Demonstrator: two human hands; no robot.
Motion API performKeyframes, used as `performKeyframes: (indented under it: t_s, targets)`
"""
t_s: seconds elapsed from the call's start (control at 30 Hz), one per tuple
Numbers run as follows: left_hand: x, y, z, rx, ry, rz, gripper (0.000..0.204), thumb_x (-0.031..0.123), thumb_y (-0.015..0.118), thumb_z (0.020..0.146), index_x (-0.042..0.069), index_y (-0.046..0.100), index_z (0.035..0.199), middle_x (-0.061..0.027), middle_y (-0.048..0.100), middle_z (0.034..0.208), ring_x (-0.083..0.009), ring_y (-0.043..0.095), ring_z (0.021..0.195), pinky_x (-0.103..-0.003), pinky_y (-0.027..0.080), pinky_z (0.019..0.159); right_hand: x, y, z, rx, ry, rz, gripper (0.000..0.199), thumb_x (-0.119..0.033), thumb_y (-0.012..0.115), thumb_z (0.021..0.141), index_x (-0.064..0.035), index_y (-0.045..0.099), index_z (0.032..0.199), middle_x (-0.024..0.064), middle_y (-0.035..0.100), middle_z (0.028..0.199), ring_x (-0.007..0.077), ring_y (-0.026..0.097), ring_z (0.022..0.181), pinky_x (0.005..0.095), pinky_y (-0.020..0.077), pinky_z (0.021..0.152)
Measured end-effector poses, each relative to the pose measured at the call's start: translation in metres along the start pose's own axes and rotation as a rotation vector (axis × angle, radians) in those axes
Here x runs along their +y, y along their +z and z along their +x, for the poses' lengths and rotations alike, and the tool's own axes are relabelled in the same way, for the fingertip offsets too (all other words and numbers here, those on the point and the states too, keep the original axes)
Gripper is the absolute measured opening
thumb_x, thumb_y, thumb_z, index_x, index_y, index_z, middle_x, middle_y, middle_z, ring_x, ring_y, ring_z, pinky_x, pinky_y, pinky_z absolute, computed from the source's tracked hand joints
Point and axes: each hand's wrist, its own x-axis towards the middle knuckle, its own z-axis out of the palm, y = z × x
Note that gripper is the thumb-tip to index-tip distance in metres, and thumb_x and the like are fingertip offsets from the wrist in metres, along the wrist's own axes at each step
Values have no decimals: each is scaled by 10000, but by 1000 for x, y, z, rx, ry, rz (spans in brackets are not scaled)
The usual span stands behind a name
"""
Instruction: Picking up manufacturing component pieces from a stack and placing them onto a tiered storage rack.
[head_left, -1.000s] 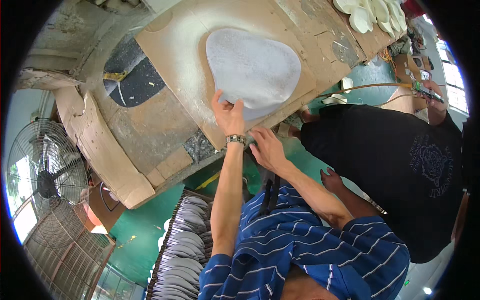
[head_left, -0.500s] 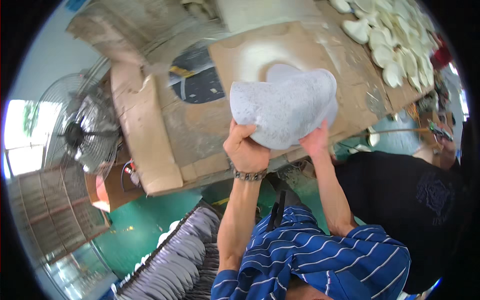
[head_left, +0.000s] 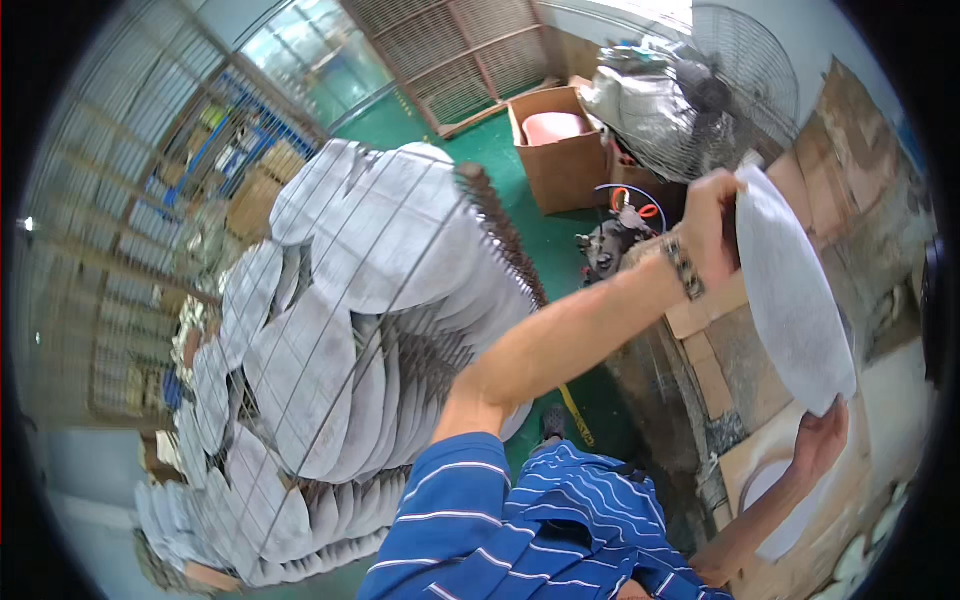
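Note:
A pale grey-white curved sheet (head_left: 795,300), bent and seen partly edge-on, hangs above the cardboard-covered table at the right. My left hand (head_left: 712,225), with a patterned band at its wrist, is closed on the sheet's upper end. At the lower end, the fingers of my right hand (head_left: 824,438) pinch the sheet's tip. Another whitish flat piece (head_left: 792,520) lies on the table beside my right forearm, partly covered by it. To my left stands a tall wire rack (head_left: 487,215) filled with many similar grey-white rounded sheets (head_left: 400,230) in tiers.
Beyond the table's end stand a large wire fan (head_left: 750,80), a silvery bundle (head_left: 650,105) and a cardboard box (head_left: 560,160) with something pink inside. A small machine (head_left: 608,248) with orange loops sits on the green floor (head_left: 495,150) by the table's corner.
The view has swung left toward the rack. The sheet, earlier broad side up over the table, is now turned nearly upright between both hands; one whitish piece stays on the table.

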Motion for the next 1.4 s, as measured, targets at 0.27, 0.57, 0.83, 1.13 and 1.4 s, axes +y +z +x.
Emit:
performKeyframes:
  t_s: [0.27,0.57,0.83,1.13,1.4]
  targets:
    - [263,-31,-44,-14,510,104,687,590,455,963,-6,541,1294,-223,637,1234,-374,631,1108,-529,457,1026,132,312,132,-334,109,-170,180,-64,583,961,0,587,1129,93,654,1098,198,629,1013,331,532,895]
    - [550,-76,-206,343,982,1143,433,367,634,946,-7,621,1164,-153,683,1143,-294,660,1044,-450,511,966,371,603,135,-586,58,-315,262,-15,621,866,32,548,1114,173,662,1026,297,712,729,353,629,715]
    - [683,-222,-531,1048,704,816,432,331,785,847,17,670,1121,-111,716,1088,-272,676,992,-440,524,896,565,663,-23,-1019,980,-482,365,-143,597,955,76,493,1227,223,687,1035,319,734,843,399,632,629]
    - [668,-269,-535,1402,774,710,497,348,825,810,24,671,1154,-102,716,1120,-296,656,1038,-453,490,916,573,646,-29,-1245,1060,-674,387,-183,627,947,105,549,1192,205,693,989,278,724,775,358,605,559]
    - [652,-257,-532,1187,636,767,514,356,862,769,19,684,1114,-109,711,1125,-286,649,1048,-427,486,910,609,683,54,-1118,-291,-1431,235,-233,624,833,-23,731,843,145,705,773,242,713,742,382,577,601]
